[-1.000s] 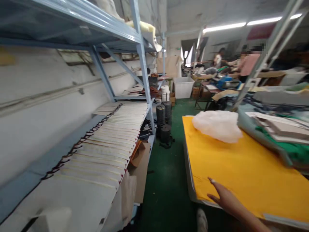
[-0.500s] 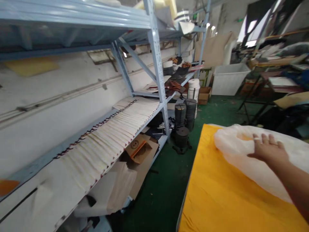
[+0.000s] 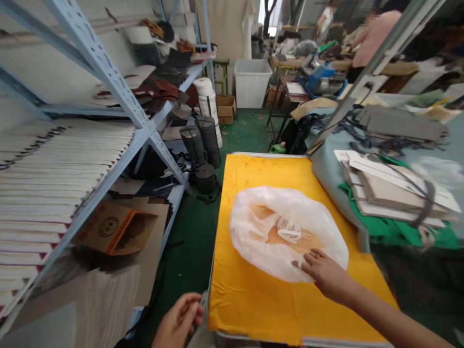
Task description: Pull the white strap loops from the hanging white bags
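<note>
A white translucent plastic bag (image 3: 253, 246) lies with its mouth open on the yellow-covered table (image 3: 261, 299). Inside it are a small bundle of white strips (image 3: 289, 229) and some orange-tan material. My right hand (image 3: 324, 271) rests at the near right rim of the bag, fingers apart and reaching over its edge, with nothing held that I can see. Left of the table's near corner is my left hand (image 3: 181, 319), its fingers curled; whether something small is between them cannot be made out.
Blue metal shelving (image 3: 145, 130) with stacked white pieces (image 3: 54, 179) stands at left, above a cardboard box (image 3: 116, 227). Black rolls (image 3: 205, 179) stand on the green floor. Bundled boards (image 3: 391, 188) lie at right. A person in pink (image 3: 377, 36) is farther back.
The view has swung right, bringing the whole bag into sight. My left hand has come into view at the bottom. My right hand now appears at the bag's near rim.
</note>
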{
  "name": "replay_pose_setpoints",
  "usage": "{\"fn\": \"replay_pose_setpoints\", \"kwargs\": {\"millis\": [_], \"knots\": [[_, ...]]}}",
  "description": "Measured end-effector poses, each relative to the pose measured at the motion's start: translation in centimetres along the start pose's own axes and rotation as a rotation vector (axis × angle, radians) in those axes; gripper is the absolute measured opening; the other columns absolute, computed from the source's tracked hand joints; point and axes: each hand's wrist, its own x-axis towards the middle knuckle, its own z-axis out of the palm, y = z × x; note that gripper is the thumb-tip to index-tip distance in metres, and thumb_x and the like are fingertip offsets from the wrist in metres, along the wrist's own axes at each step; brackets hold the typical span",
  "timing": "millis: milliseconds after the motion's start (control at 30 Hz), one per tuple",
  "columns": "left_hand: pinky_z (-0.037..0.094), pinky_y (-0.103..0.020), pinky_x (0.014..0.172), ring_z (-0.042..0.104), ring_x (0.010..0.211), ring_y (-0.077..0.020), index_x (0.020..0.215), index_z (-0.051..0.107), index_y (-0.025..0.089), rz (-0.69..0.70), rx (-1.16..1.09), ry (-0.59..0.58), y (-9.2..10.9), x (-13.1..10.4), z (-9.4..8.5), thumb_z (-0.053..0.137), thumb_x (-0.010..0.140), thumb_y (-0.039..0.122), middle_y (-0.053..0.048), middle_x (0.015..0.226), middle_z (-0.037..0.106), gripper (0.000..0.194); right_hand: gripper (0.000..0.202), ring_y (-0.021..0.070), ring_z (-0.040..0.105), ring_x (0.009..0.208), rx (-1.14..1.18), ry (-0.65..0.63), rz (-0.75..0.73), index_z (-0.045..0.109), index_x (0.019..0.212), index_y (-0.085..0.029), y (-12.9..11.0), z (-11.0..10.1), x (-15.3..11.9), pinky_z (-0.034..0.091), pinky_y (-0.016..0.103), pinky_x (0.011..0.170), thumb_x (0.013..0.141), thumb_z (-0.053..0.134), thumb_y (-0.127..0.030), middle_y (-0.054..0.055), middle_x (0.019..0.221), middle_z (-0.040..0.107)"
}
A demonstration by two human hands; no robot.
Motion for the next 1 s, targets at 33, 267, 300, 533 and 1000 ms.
{"fn": "replay_pose_setpoints", "kwargs": {"millis": [33,267,300,533,1000], "knots": [[0.057,-0.038,0.074,0.070,0.080,-0.0253,0.099,0.065,0.020,0.069,0.031,-0.071,1.1,1.6,1.6,0.057,0.077,0.065,-0.009,0.089,0.073,0.051,0.063,0.0284,0.062,0.110,0.096,-0.031,0.032,0.059,0.138,-0.024,-0.1,-0.1,-1.3,0.037,0.050,0.108,0.076,0.058,-0.012,0.013,0.113,0.067],[0.038,-0.036,0.115,0.049,0.134,-0.0217,0.126,0.059,0.016,0.721,0.607,-0.574,5.9,9.4,16.9,0.043,0.091,0.024,-0.012,0.141,0.056,0.040,0.033,0.0263,0.069,0.101,0.532,-0.221,0.345,0.075,0.105,-0.017,2.0,-0.2,1.7,0.054,0.043,0.095,0.078,0.058,-0.016,0.010,0.104,0.075],[0.040,-0.039,0.114,0.048,0.135,-0.0242,0.135,0.053,0.015,0.721,0.726,-0.607,6.1,10.1,18.8,0.044,0.091,0.026,-0.013,0.150,0.047,0.046,0.033,0.0259,0.069,0.097,0.499,-0.194,0.388,0.075,0.103,-0.016,2.5,-0.2,3.0,0.055,0.043,0.092,0.077,0.056,-0.011,0.010,0.099,0.075],[0.051,-0.050,0.095,0.061,0.120,-0.0380,0.151,0.035,0.019,0.553,1.124,-0.765,8.7,12.0,24.2,0.053,0.079,0.070,-0.020,0.140,0.056,0.090,0.057,0.0323,0.036,0.141,0.221,0.142,0.639,0.039,0.148,-0.015,10.4,-4.4,10.2,0.037,0.054,0.113,0.094,0.056,-0.025,0.017,0.155,0.036],[0.054,-0.048,0.084,0.067,0.108,-0.0366,0.136,0.053,0.019,0.602,1.088,-0.706,9.4,12.2,22.6,0.044,0.089,0.057,-0.016,0.117,0.070,0.062,0.106,0.0424,0.035,0.141,0.036,-0.122,0.667,0.039,0.150,-0.022,12.3,6.4,13.7,0.039,0.053,0.109,0.059,0.092,-0.027,0.020,0.166,-0.002]]}}
